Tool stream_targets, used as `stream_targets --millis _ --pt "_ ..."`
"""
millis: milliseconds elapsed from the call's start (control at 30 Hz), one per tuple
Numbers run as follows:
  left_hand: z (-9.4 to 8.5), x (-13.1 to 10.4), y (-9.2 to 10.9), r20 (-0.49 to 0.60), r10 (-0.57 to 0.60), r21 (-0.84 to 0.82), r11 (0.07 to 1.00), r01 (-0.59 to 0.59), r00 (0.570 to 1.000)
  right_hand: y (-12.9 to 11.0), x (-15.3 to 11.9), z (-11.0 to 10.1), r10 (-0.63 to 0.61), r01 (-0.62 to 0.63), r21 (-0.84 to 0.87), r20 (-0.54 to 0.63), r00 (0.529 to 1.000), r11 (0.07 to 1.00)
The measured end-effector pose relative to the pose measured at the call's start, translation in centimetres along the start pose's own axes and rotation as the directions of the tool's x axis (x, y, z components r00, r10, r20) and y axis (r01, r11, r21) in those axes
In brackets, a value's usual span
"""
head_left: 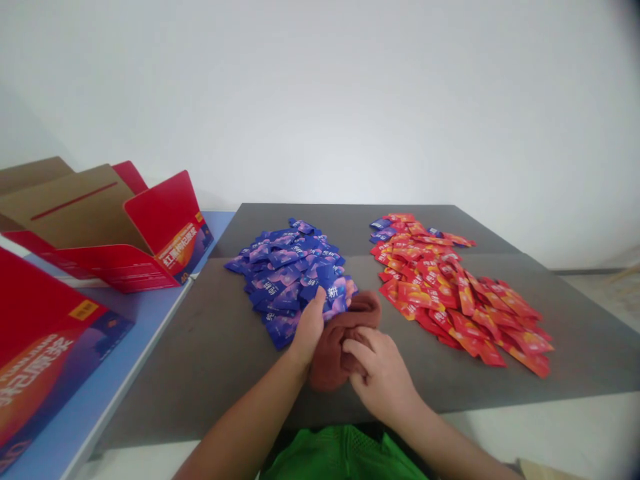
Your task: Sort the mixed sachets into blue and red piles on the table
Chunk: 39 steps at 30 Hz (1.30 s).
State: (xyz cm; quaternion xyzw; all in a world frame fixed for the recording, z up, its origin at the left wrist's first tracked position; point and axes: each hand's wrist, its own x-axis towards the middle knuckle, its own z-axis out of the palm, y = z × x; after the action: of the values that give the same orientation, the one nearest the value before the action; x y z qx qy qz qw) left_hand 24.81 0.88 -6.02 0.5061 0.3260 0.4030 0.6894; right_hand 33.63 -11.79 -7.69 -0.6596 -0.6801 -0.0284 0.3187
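My left hand (311, 327) is closed on a blue sachet (331, 293), at the near right edge of a pile of blue sachets (285, 267). A folded reddish-brown cloth (327, 357) lies just right of that hand. My right hand (377, 370) has its curled fingers on the cloth's folds, gripping it near the table's front edge. To the right spreads a pile of red sachets (430, 283), with a few blue ones at its far end.
The sachets lie on a dark grey table (200, 373). On a blue table (150, 320) at the left stand an open red carton (165, 220) and another red carton (40, 353) nearer me. A white wall (325, 100) is behind.
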Motion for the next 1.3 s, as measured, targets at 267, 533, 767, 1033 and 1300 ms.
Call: stream_targets --millis 267,533,767,1033,1300 --pt "1.5 -1.1 -0.9 0.029 -0.223 -0.459 0.863 0.211 0.974 3.5 -0.8 -1.4 0.494 -0.423 0.395 -0.093 0.865 0.815" --pt "-2.7 3.2 -2.2 -0.508 -0.039 -0.028 0.999 0.028 0.861 0.6 -1.5 -0.8 0.331 -0.308 0.556 0.06 0.942 0.772" --pt "-5.0 5.2 -1.7 -0.393 0.507 0.737 0.673 -0.067 0.767 2.9 -1.0 -2.6 0.508 -0.421 0.584 0.018 0.861 0.694" --pt "-1.0 -0.2 -3.5 0.392 0.394 0.39 0.748 -0.538 0.832 3.0 0.1 -2.8 0.516 -0.402 0.577 -0.04 0.855 0.711" --pt "1.5 -3.1 -6.2 0.403 0.16 0.485 0.797 -0.359 0.901 12.3 6.3 -4.0 0.429 -0.5 0.394 0.259 0.865 0.771"
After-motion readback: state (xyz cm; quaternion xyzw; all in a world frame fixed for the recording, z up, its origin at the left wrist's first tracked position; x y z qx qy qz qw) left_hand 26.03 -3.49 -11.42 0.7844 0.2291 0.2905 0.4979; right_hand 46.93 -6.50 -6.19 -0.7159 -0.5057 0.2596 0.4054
